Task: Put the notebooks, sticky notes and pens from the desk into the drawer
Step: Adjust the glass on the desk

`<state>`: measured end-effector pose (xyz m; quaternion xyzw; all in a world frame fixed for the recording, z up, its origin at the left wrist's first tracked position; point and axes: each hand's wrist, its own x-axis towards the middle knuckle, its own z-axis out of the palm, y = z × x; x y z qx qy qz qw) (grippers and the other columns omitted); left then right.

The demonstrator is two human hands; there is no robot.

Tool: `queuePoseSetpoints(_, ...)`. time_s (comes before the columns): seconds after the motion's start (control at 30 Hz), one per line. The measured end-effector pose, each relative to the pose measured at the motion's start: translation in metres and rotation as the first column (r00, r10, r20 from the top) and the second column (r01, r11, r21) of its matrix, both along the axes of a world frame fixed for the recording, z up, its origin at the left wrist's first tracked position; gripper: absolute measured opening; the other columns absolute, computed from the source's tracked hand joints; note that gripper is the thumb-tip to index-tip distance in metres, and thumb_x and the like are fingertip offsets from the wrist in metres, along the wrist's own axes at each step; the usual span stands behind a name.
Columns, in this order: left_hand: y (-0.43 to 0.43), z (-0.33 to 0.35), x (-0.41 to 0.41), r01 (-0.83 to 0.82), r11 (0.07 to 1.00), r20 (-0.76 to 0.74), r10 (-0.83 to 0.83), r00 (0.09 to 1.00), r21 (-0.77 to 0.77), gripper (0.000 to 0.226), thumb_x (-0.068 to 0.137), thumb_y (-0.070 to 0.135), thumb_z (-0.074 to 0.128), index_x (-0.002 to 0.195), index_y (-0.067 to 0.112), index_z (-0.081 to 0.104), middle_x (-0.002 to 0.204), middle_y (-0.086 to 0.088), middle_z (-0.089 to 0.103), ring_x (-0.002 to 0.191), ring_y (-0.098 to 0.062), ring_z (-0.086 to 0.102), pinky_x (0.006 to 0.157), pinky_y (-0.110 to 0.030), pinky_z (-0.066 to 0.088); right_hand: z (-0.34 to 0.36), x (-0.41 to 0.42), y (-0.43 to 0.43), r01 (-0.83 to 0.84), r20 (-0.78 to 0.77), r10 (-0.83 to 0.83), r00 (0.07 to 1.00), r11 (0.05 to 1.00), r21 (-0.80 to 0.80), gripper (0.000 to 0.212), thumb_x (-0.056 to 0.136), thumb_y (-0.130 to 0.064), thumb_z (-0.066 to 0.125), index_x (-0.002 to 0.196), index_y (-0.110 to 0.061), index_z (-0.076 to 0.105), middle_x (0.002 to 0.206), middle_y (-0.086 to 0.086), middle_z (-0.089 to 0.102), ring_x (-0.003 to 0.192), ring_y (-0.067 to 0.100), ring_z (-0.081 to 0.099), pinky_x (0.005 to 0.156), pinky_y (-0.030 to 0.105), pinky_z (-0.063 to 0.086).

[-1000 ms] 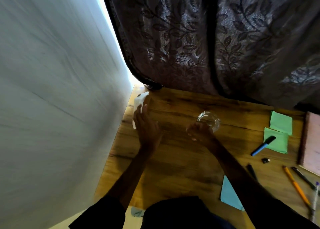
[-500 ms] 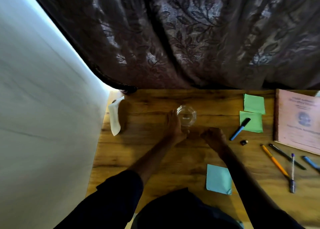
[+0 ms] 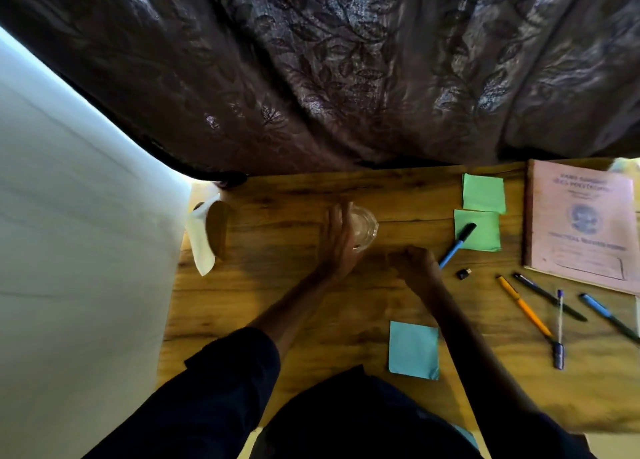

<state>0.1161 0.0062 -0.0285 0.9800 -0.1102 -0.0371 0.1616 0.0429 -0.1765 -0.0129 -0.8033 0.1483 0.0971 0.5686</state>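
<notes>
- A wooden bench (image 3: 277, 302) is seen from above, with a dark leaf-patterned curtain (image 3: 346, 77) hanging behind it and a pale wall (image 3: 69, 250) at the left.
- The left hand (image 3: 337, 242) is laid flat against the left side of a clear glass (image 3: 363, 228); its fingers (image 3: 337, 216) are stretched out and open, touching the glass but not closed around it.
- The right hand (image 3: 414, 262) is rested on the bench just beside the glass, with its fingers curled into a loose fist; whether something is held inside cannot be told.
- A blue pen with black cap (image 3: 457, 245) is lying partly on the nearer green sticky note (image 3: 483, 231), just beside the right hand.
- A second green sticky note (image 3: 483, 193) is placed behind it, and a blue sticky note (image 3: 414, 349) near the front edge.
- A pink notebook (image 3: 581, 223) is placed at the far right.
- In front of the notebook, an orange pen (image 3: 523, 304), a black pen (image 3: 549, 295), a clear pen (image 3: 559, 327) and another blue pen (image 3: 609, 316) are spread on the bench.
- A small black cap (image 3: 463, 273) is lying between the pens.
- A white tissue (image 3: 201, 240) is seen at the left edge of the bench.
</notes>
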Motion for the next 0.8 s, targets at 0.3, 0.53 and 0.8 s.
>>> queuePoseSetpoints(0.3,-0.008,0.018,-0.031,0.151,0.985,0.074,-0.157,0.985,0.087,0.109,0.070,0.058,0.082,0.152,0.010,0.030,0.145,-0.013,0.043,0.127,-0.028,0.046,0.101,-0.037,0.048,0.019,-0.007,0.013,0.046,0.015,-0.047,0.999,0.998,0.031,0.008,0.095,-0.025,0.067,0.095,-0.021,0.074,0.089,0.000,0.077,0.080,0.019,0.075,0.072,0.046,0.061)
queuePoseSetpoints(0.53,0.014,0.021,-0.053,0.203,0.979,0.079,-0.200,0.977,-0.030,0.110,0.071,0.053,0.084,0.154,0.010,0.027,0.148,-0.012,0.041,0.131,-0.026,0.040,0.103,-0.038,0.049,0.020,-0.011,0.022,0.042,0.044,-0.036,0.998,0.990,-0.137,0.014,0.088,-0.021,0.076,0.100,-0.013,0.075,0.084,-0.002,0.077,0.068,0.011,0.075,0.061,0.041,0.063)
queuePoseSetpoints(0.8,0.078,0.030,-0.084,0.005,0.943,-0.117,-0.047,0.992,-0.332,0.119,0.066,0.048,0.088,0.158,0.012,0.021,0.159,-0.013,0.023,0.143,-0.029,0.032,0.105,-0.042,0.045,0.027,0.003,0.074,-0.036,-0.036,0.029,0.999,0.975,-0.217,0.012,0.078,-0.022,0.085,0.074,-0.026,0.075,0.075,-0.002,0.077,0.065,0.013,0.073,0.064,0.038,0.063)
